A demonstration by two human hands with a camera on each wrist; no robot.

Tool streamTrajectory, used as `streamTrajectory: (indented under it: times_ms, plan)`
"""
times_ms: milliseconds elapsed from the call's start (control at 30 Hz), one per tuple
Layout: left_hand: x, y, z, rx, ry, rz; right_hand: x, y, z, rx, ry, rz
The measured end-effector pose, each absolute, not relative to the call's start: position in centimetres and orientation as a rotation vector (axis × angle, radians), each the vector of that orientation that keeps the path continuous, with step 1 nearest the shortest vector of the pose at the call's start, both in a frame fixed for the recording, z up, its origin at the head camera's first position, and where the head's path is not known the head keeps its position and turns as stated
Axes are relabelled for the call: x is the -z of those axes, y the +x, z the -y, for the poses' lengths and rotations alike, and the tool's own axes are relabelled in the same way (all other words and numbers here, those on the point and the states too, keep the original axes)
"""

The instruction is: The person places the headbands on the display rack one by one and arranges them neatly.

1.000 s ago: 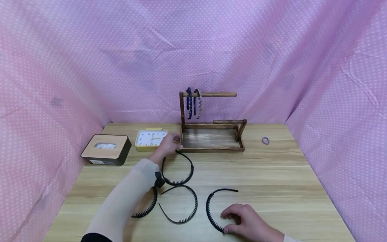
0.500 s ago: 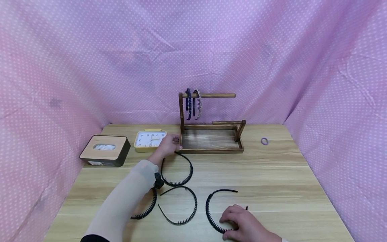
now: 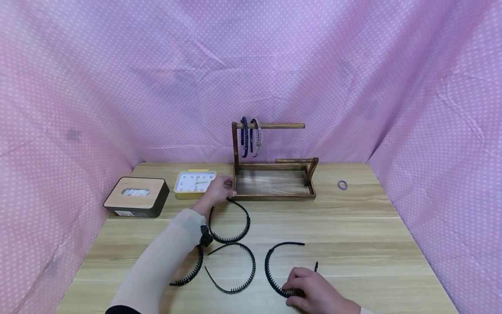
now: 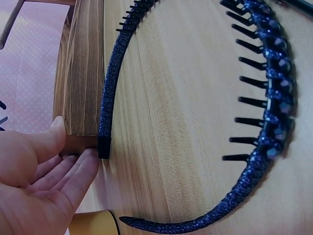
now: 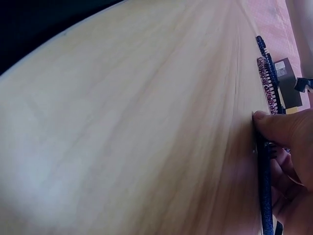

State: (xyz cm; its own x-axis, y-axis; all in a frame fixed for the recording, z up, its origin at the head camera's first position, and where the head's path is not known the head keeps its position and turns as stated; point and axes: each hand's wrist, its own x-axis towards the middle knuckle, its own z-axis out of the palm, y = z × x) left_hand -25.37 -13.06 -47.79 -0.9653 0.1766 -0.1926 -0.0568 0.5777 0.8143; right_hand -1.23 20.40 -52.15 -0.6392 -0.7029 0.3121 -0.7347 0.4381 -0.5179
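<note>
At the left front corner of the wooden headband rack [image 3: 274,197], my left hand [image 3: 219,189] holds the tray's end; the left wrist view has thumb and fingers around that wooden end [image 4: 82,98]. A dark glittery toothed headband [image 4: 276,93] lies on the table beside those fingers. My right hand [image 3: 311,290] pinches another dark toothed headband [image 3: 268,268] near the table's front; part of its band is hidden behind the fingers. In the right wrist view the thumb presses on this headband [image 5: 264,186]. Two headbands [image 3: 245,137] hang on the rack's upper bar.
A slim toothed headband [image 3: 252,266] and another, partly under the left forearm [image 3: 192,275], lie at the front. A yellow clock [image 3: 195,182] and a tissue box [image 3: 136,196] stand left of the rack. A purple hair tie [image 3: 342,185] lies to the right. Pink cloth surrounds the table.
My right hand has closed its fingers on the headband's lower side, and the band has shifted and tilted slightly, its second tip now showing. The left hand has stayed at the rack.
</note>
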Motion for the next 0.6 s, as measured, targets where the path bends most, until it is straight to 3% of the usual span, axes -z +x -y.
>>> streamTrajectory:
  times_ms: [267, 600]
  plan:
    - [47.9, -25.5, 13.1, -1.278, 0.133, -2.607, 51.8, -1.4, -20.3, -0.960, 1.272, 2.539]
    - [48.1, -25.5, 13.1, -1.264, 0.131, -2.618, 49.4, -2.7, -20.3, -1.247, 1.087, 2.392]
